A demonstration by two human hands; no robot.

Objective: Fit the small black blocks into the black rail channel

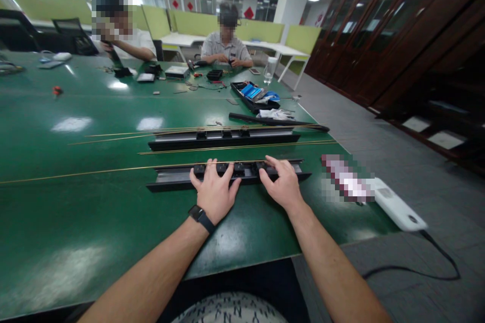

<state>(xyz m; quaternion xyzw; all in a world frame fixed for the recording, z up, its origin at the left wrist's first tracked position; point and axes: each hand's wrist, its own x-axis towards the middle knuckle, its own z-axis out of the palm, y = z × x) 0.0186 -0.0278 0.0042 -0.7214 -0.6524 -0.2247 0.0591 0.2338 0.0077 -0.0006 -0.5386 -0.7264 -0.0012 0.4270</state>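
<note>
A long black rail with a silvery inner channel lies crosswise on the green table in front of me. Black blocks sit in its channel, partly hidden by my fingers. My left hand rests over the rail with fingers spread across several of these blocks. My right hand is at the rail's right part, thumb and index finger closed around a black block. A thin brass-coloured rod runs from the table's left side along the rail's far edge, passing by my fingertips.
Beyond lies a second black rail with thin rods around it. Farther back are a black bar, gloves and a black tray. A white device with a cable lies at right. Two people sit across the table.
</note>
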